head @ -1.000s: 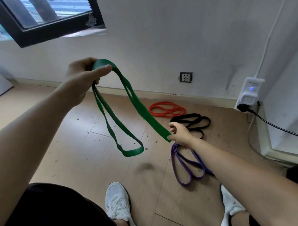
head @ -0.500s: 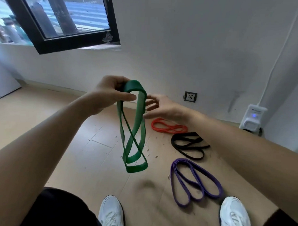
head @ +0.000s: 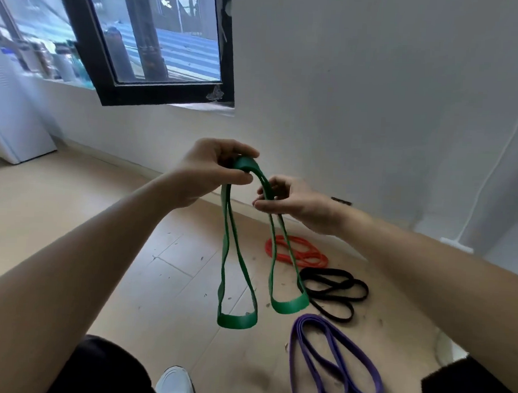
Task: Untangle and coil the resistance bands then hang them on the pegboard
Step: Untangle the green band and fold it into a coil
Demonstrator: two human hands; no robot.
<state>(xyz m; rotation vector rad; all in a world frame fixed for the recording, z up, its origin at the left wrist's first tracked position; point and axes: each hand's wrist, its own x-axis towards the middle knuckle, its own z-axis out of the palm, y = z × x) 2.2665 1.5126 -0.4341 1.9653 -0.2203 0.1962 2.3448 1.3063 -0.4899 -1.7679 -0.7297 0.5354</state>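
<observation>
Left hand [head: 211, 170] grips the top fold of the green band [head: 237, 321], fingers and thumb curled round it. The right hand [head: 293, 202], just beside it, pinches the strands running down the right side between thumb and fingertips. Below the hands the band hangs in two long loops side by side, clear of the floor [head: 160, 251], the left loop slightly lower. The left loop's strands appear to cross partway down; possibly a residual twist. Judgement: coiling of the green band is in progress. To do it well, hold the left grip firm on the fold, lay the right hand's strands flat against it, even out the loop lengths and turn out any twist before adding another wrap; slack rubber will spring open if the pinch loosens. On the floor beyond lie the red band [head: 297, 253] nearest the wall, then the black band [head: 334, 285], then the purple band [head: 333, 360] by the feet, each in loose loops. Pegboard not in view.
</observation>
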